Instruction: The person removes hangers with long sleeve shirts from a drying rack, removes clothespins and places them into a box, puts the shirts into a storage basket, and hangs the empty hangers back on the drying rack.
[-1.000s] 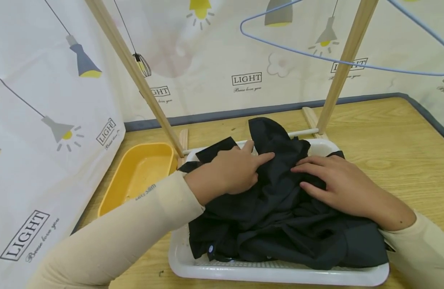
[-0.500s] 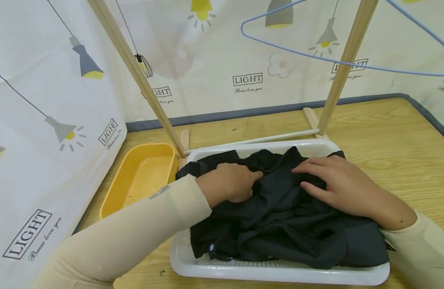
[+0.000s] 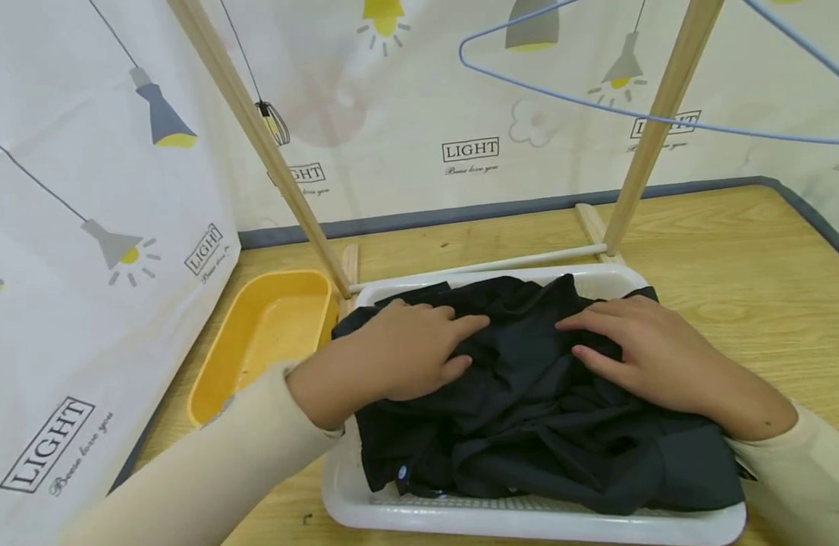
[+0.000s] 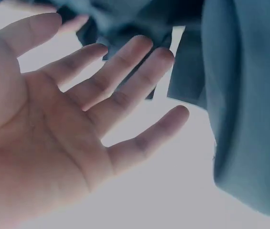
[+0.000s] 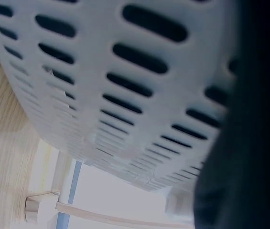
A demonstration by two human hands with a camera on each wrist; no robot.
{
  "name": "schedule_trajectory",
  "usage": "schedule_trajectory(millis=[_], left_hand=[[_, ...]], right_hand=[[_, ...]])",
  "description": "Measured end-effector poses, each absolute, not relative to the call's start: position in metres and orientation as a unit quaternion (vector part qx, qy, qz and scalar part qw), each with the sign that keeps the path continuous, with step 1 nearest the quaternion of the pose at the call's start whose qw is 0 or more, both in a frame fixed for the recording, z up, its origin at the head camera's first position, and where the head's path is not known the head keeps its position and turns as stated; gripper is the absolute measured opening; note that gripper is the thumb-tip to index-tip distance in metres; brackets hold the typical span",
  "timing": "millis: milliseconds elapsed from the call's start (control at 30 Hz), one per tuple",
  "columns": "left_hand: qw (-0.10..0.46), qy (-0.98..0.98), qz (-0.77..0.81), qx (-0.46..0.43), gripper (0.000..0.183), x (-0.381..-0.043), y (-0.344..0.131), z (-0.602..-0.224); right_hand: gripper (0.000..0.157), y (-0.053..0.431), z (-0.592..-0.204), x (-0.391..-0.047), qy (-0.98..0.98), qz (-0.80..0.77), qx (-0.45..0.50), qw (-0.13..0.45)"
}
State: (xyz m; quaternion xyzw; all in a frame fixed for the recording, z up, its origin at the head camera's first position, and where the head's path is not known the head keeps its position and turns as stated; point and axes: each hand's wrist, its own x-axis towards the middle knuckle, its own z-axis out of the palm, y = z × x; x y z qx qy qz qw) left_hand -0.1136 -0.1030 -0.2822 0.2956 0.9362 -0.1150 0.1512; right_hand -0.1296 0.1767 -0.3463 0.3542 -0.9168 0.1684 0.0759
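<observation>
A crumpled black garment [image 3: 529,387] with a pale button [image 3: 402,472] lies heaped in a white slotted plastic basket [image 3: 529,520]. Over its left part, my left hand [image 3: 409,353] is held palm down with fingers extended, close above the cloth. The left wrist view shows that same palm [image 4: 53,124] with spread fingers and nothing in them; dark cloth [image 4: 249,95] hangs at the right. My right hand [image 3: 655,356] rests on the garment's right side, fingers relaxed. In the right wrist view, the basket's slotted side [image 5: 94,57] fills much of the frame and the hand is hidden.
A yellow tray [image 3: 283,322] stands left of the basket. Behind rises a wooden rack with a left post [image 3: 276,167], a right post [image 3: 655,144] and a low white bar [image 3: 481,265]. A blue hanger [image 3: 576,98] hangs at the upper right.
The raised flap of black cloth at the back has come down into the basket. My left hand has gone from pushing at the cloth to spread fingers, shifting left. The right hand stays.
</observation>
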Motion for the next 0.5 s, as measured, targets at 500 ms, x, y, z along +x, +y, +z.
schedule_trajectory(millis=[500], left_hand=[[0.035, 0.96, 0.032, 0.277, 0.044, -0.101, -0.178, -0.302]], right_hand=[[0.017, 0.179, -0.35, -0.134, -0.911, 0.169, 0.366, 0.086]])
